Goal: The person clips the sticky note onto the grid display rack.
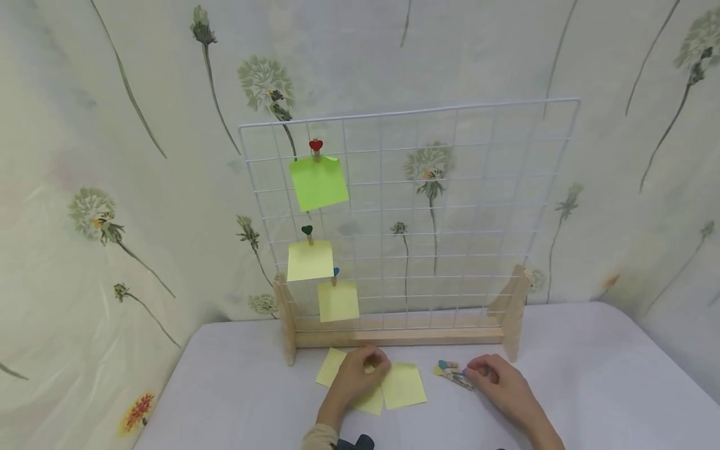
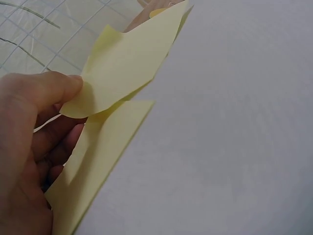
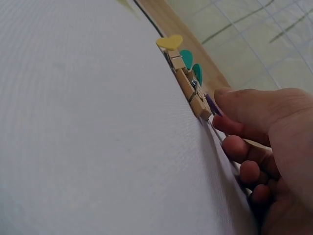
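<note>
My left hand is over the yellow sticky notes on the table. In the left wrist view its thumb lies on the near corner of one yellow sticky note, pinching it with fingers behind; another yellow note lies just below. My right hand is beside a small group of wooden clothespins with heart tops. Seen from the right wrist, thumb and index finger pinch a purple heart clothespin. Yellow heart and teal heart clothespins lie right beside it.
A white wire grid stands in a wooden base behind the hands. On its left side hang a green note under a red heart clothespin and two yellow notes, upper and lower. Flowered cloth hangs behind.
</note>
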Tool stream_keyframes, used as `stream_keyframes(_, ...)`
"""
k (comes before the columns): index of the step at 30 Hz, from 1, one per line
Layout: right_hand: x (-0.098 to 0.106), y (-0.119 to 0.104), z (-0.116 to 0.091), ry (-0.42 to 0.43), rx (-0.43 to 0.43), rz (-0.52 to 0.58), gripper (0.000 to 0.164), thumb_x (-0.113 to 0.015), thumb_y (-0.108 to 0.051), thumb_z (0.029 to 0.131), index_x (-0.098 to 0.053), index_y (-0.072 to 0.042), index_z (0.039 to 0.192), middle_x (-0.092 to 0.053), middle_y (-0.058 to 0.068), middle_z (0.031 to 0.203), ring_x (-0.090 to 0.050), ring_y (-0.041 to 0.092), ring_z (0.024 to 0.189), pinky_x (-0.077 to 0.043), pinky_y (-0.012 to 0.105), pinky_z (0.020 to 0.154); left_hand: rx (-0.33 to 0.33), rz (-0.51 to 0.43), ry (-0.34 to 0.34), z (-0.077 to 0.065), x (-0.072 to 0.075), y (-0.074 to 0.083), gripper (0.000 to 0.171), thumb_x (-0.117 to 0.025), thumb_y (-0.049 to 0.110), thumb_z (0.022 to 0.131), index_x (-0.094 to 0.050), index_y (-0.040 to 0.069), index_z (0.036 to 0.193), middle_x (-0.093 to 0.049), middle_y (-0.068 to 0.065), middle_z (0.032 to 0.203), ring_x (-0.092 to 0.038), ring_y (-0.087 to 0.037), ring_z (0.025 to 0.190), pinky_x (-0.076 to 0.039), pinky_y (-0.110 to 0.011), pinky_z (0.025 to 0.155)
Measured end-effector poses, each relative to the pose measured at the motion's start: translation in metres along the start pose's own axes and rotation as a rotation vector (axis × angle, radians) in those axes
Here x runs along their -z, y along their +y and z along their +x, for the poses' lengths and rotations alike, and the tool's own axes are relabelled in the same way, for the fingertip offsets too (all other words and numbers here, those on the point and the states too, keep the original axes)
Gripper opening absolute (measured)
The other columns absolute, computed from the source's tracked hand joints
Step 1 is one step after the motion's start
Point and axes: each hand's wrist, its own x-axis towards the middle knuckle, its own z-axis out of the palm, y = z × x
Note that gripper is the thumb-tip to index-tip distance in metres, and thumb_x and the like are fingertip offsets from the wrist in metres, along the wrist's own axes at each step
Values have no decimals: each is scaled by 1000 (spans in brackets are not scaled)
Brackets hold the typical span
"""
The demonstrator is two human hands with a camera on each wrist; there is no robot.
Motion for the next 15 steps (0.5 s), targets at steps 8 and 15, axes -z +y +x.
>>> stream_keyframes(8, 0, 3, -1, 8, -3, 30, 28, -67, -43, 85, -65, -20, 100, -52, -5, 74, -43, 5, 62, -36, 22, 55, 13, -21, 25, 1, 1, 2, 7, -62, 30, 90, -64, 25, 93, -65, 12, 88, -58, 1, 81, -49, -20, 77)
stream_keyframes(15, 0, 4, -1, 3, 2, 28, 26, -66, -43, 85, -65, -21, 100, -53, -5, 74, -43, 5, 62, -36, 22, 55, 13, -34, 115, 4, 1, 5, 12, -60, 33, 91, -64, 23, 97, -66, 10, 86, -58, 1, 78, -49, -18, 72)
